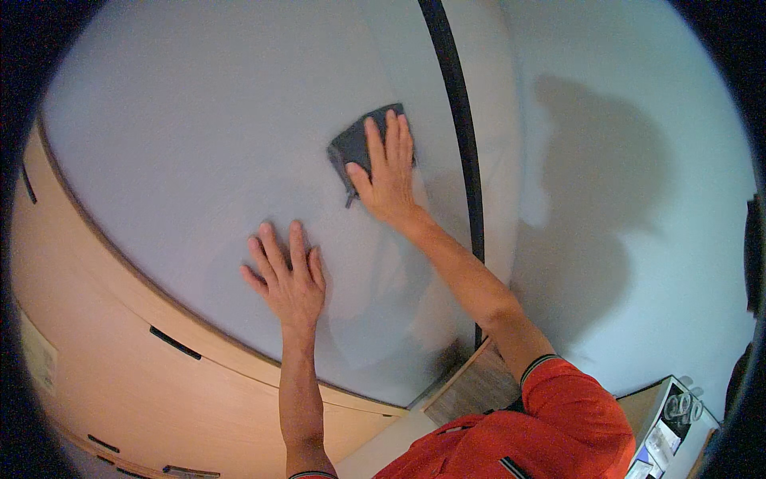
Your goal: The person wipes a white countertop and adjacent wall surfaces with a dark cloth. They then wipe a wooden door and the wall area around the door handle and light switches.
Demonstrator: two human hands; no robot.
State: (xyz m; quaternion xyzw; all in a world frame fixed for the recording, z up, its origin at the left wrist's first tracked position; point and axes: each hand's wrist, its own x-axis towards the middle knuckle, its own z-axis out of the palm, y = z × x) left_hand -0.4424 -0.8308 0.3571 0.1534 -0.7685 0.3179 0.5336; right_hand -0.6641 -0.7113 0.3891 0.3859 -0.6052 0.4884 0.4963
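My right hand (386,173) lies spread on a dark grey folded cloth (353,143), pressing it flat against a broad pale grey surface (179,149). A small tab or loop sticks out at the cloth's lower corner. Lower and to the left, my left hand (290,281) rests on the same surface with its fingers apart and nothing in it. The two hands do not touch. Whether the fingers of my right hand grip the cloth's edge cannot be told; its palm hides part of the cloth.
Light wooden cabinet fronts (227,395) with dark handles curve along the lower left. A black strip (458,120) runs down right of the cloth. Beyond it is a pale wall (694,287) with a shadow. A shelf (658,431) with glass items and papers stands lower right.
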